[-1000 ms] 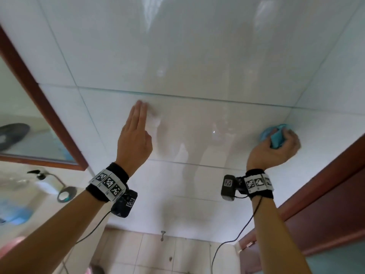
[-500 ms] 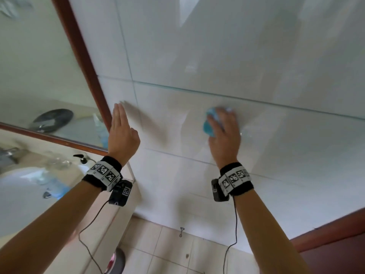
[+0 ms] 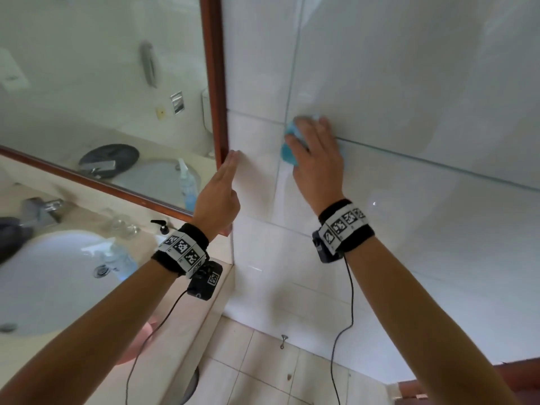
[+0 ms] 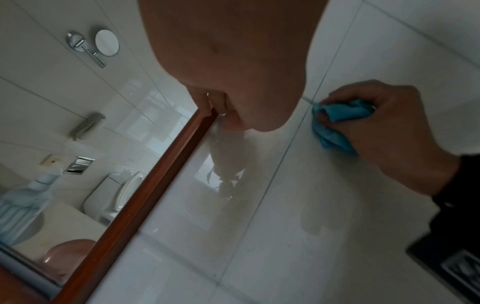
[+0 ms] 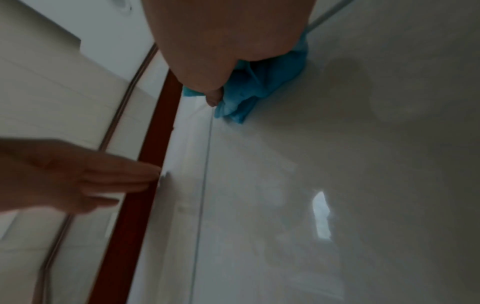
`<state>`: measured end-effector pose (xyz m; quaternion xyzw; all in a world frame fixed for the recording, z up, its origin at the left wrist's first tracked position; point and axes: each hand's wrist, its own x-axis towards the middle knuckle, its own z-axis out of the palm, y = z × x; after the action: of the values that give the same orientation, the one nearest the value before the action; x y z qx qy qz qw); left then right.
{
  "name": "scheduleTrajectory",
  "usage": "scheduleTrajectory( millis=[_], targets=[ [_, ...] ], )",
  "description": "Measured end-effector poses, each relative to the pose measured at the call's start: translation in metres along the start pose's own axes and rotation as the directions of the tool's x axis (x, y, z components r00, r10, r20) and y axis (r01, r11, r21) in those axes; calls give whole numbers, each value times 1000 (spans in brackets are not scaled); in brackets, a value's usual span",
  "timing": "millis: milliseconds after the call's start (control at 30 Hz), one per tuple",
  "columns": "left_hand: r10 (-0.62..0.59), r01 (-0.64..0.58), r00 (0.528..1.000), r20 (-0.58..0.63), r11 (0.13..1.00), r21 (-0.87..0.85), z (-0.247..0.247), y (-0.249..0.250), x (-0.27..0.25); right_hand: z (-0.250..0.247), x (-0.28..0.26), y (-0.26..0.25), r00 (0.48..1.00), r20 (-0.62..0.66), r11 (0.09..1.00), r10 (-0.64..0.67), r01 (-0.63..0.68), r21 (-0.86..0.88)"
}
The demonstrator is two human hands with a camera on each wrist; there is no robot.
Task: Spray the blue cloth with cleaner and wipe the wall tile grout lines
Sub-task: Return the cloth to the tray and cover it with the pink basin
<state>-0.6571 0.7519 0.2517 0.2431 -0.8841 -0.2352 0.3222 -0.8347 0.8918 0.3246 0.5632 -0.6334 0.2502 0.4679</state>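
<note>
From the head view, my right hand (image 3: 314, 165) presses the bunched blue cloth (image 3: 287, 149) where two grout lines (image 3: 409, 154) cross, one running right. In the left wrist view, fingers curl around it. In the right wrist view, my left hand (image 5: 78, 179) lies flat, empty, further left.

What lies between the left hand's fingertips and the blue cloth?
Bare white tile crossed by one vertical grout line, clearest in the right wrist view; left hand, blue cloth.

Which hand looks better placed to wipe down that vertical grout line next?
The right hand: it already grips the blue cloth against the wall, right where the vertical grout line meets the horizontal one. The left hand holds nothing, fingers straight by the mirror frame.
</note>
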Motion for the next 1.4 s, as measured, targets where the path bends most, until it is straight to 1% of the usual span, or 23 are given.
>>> scheduleTrajectory(
  millis=[100,200,300,400,433,500,600,700,767,833,867,900,933,967,1000,1033,1067,1100,1133,1233,1267,1300,1400],
  targets=[
    [25,-24,1000,19,999,-36,-3,-12,1,16,12,-14,999,30,999,-43,44,-25],
    [58,-56,997,54,997,-47,-3,-20,3,42,-29,-28,976,168,987,-141,151,-50],
    [98,-93,990,100,994,-52,1,-26,3,65,-87,-41,922,320,969,-218,243,-39],
    [73,-68,986,150,997,-35,5,-27,2,82,-137,-49,832,450,932,-326,362,5],
    [61,-58,985,161,998,-26,7,-26,2,86,-149,-51,813,460,918,-357,396,14],
    [43,-41,983,180,999,-14,10,-27,3,93,-166,-55,811,437,910,-390,413,46],
    [23,-24,982,189,1000,3,13,-28,5,100,-174,-65,865,380,944,-328,313,103],
    [25,-28,980,195,1000,13,14,-25,5,98,-173,-76,897,401,971,-186,104,217],
    [40,-42,977,210,999,5,9,-23,3,92,-168,-86,908,418,949,-36,-100,299],
    [61,-60,973,221,998,-10,0,-22,-3,87,-162,-99,880,432,835,196,-381,398],
    [62,-58,974,219,998,-24,-4,-22,-10,83,-157,-110,836,439,724,329,-522,451],
    [49,-42,978,205,998,-38,-9,-23,-20,81,-154,-121,763,441,578,472,-646,498],
    [6,3,983,185,999,-51,-14,-25,-32,80,-150,-131,655,449,399,608,-741,540],
    [-59,69,985,165,996,-58,-19,-31,-46,79,-147,-140,494,495,179,715,-814,552],
    [-137,147,979,154,987,-57,-24,-37,-62,76,-143,-149,310,571,-45,760,-852,522],
    [-220,230,962,159,972,-48,-28,-46,-78,74,-140,-157,157,642,-225,750,-853,471],
    [-295,307,939,177,951,-44,-33,-55,-94,72,-138,-164,61,693,-335,719,-842,422],
    [-354,371,913,203,927,-50,-37,-66,-110,68,-134,-174,18,729,-395,684,-831,392],
    [-399,423,886,236,904,-60,-43,-75,-126,65,-130,-183,9,757,-424,653,-824,376],
    [-499,565,790,357,818,-109,-65,-95,-170,63,-118,-219,14,838,-498,545,-799,337],
    [-529,616,753,391,776,-137,-74,-101,-185,63,-114,-232,26,860,-519,510,-788,331],
    [-557,662,721,411,730,-172,-82,-107,-199,64,-111,-247,17,880,-549,474,-776,310],
    [-608,729,678,414,629,-270,-110,-127,-236,69,-104,-298,-46,927,-632,371,-744,216]
  ],
)
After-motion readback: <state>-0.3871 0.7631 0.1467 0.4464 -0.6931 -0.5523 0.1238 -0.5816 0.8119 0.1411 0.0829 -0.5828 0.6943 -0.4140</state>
